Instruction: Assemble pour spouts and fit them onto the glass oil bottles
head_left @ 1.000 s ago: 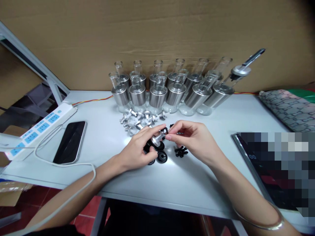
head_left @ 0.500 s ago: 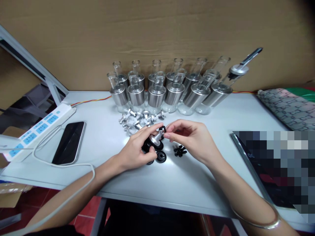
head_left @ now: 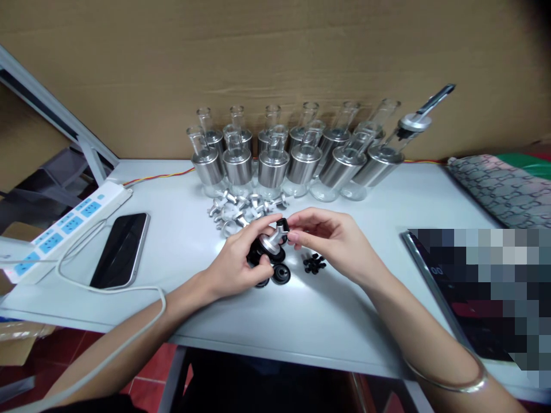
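Observation:
My left hand (head_left: 239, 261) holds a silver metal bottle pourer (head_left: 271, 244), with the thumb below it and the index finger reaching up to its tip. A small black cap (head_left: 282, 224) sits at that tip. Thumb and fingertips of my right hand (head_left: 333, 238) are pinched together at the cap's right side; the exact contact is partly hidden. Black round rubber rings (head_left: 281, 274) lie below the pourer, some covered by my left hand. Right of them is a small pile of black caps (head_left: 314, 263). Behind my hands lies a heap of silver pourer parts (head_left: 232, 209).
Two rows of glass bottles with steel sleeves (head_left: 274, 166) stand at the back; the rightmost front one carries a pourer (head_left: 414, 122). Leftward are a phone (head_left: 120, 250), a power strip (head_left: 71, 223) and a white cable (head_left: 161, 307). A dark-screened device (head_left: 447, 292) lies at right.
The black cap at the pourer's tip now stands more upright, and the pourer has turned slightly. Both hands have stayed almost in place.

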A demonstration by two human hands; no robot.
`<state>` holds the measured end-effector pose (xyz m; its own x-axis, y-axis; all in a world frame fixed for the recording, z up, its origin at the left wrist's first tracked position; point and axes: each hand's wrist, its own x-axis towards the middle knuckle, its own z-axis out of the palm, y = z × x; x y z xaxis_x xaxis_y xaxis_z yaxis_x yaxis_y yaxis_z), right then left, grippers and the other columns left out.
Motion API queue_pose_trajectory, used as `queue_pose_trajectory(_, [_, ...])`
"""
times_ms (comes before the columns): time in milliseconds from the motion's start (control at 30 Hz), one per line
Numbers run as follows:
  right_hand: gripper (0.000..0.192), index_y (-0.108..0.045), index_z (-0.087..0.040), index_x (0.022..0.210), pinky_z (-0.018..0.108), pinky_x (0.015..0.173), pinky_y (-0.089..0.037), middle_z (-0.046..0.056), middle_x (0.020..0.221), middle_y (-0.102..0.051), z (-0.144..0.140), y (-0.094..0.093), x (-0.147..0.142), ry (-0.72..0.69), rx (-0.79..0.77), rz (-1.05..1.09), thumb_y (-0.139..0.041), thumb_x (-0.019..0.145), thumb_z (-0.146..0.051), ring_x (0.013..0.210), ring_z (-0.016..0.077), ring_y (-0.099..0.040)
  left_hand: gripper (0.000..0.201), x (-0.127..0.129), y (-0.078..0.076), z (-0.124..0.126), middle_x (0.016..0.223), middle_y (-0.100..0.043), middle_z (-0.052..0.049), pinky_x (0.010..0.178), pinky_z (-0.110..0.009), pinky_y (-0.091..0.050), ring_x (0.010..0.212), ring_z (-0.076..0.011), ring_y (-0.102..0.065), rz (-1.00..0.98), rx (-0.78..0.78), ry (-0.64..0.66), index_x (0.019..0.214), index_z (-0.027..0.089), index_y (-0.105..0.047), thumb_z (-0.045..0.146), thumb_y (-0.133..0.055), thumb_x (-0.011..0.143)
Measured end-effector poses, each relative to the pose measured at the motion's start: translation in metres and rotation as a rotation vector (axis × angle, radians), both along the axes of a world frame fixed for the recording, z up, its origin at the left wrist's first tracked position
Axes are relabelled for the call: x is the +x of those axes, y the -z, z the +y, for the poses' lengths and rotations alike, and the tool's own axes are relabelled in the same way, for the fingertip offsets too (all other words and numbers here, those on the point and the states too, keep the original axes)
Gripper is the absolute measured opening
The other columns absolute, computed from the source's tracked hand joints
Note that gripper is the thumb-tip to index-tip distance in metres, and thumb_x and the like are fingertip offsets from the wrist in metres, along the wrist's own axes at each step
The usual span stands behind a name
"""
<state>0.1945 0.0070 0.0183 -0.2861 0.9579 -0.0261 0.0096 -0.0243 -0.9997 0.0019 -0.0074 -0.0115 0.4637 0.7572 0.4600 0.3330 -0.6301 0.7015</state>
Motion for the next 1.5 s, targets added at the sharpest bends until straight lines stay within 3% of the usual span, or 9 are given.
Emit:
queue_pose_trajectory(567, [0.023, -0.065, -0.018, 0.075, 0.03, 0.068, -0.055, 0.0, 0.07, -0.068, 0.003, 0.003, 0.0, -0.07, -0.04, 0.082, -0.081, 0.063, -0.03, 0.066, 0.0141, -0.066, 0.066, 0.001, -0.001, -0.001, 0.093, -0.057, -0.001, 0.068, -0.019, -0.049, 0.071, -0.0084, -0.054, -0.026, 0.002, 0.038, 0.134, 0.022, -0.04, 0.011, -0.052, 0.07])
queue_pose_trajectory(833, [0.024, -0.067, -0.019, 0.083, 0.024, 0.059, -0.048, -0.004, 0.066, -0.059, 0.001, 0.0, -0.001, -0.109, -0.043, 0.069, -0.08, 0.063, -0.021, 0.059, 0.0091, -0.056, 0.064, 0.0, -0.001, -0.002, 0.084, -0.057, 0.002, 0.062, -0.016, -0.045, 0.063, -0.0061, -0.048, -0.07, -0.01, 0.061, 0.13, 0.022, -0.044, 0.009, -0.052, 0.068])
queue_pose_trajectory(1100, [0.022, -0.068, -0.017, 0.072, 0.021, 0.05, -0.038, -0.006, 0.058, -0.048, 0.004, 0.005, 0.007, -0.345, -0.11, 0.051, -0.08, 0.063, -0.032, 0.051, 0.0065, -0.042, 0.064, 0.0, -0.001, -0.003, 0.08, -0.059, 0.002, 0.072, -0.019, -0.048, 0.072, -0.01, -0.055, -0.111, -0.154, 0.208, 0.13, 0.022, -0.041, 0.009, -0.051, 0.068])
queue_pose_trajectory(1267, [0.027, -0.063, -0.017, 0.072, 0.024, 0.057, -0.043, -0.005, 0.061, -0.048, 0.002, 0.009, 0.002, -0.324, -0.143, 0.065, -0.08, 0.063, -0.036, 0.059, 0.0104, -0.05, 0.068, 0.001, 0.001, -0.002, 0.086, -0.064, 0.0, 0.077, -0.025, -0.049, 0.074, -0.012, -0.059, -0.109, -0.207, 0.221, 0.133, 0.021, -0.037, 0.011, -0.052, 0.067])
queue_pose_trajectory(1500, [0.032, -0.055, -0.017, 0.064, 0.022, 0.052, -0.036, -0.007, 0.059, -0.039, 0.001, 0.011, -0.001, -0.248, -0.058, 0.008, -0.08, 0.062, -0.037, 0.056, 0.0085, -0.04, 0.065, 0.001, 0.0, 0.0, 0.08, -0.064, 0.001, 0.074, -0.024, -0.049, 0.073, -0.0129, -0.059, -0.086, -0.202, 0.169, 0.13, 0.02, -0.041, 0.014, -0.05, 0.066])
